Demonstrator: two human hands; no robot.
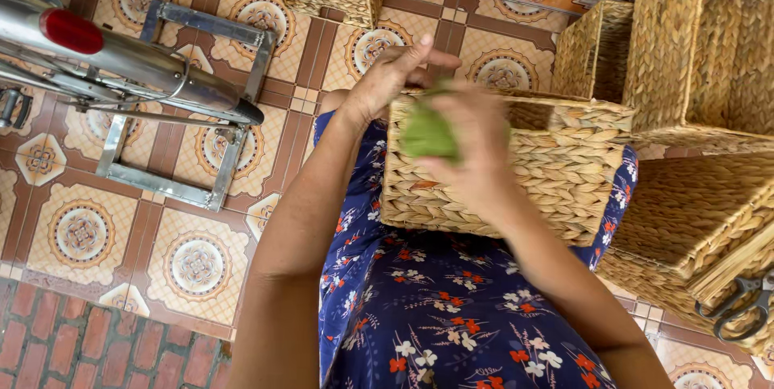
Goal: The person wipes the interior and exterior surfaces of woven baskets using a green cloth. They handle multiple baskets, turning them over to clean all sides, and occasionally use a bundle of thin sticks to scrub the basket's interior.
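A woven basket (516, 167) is resting on the person's lap. The right hand (472, 143) is clenching a green object (427, 133) against the basket's near rim. The left hand (395, 74) is pinching at the rim's left corner. More baskets (693, 58) are crowding the right side; patterned floor tiles (193, 260) are lying open to the left.
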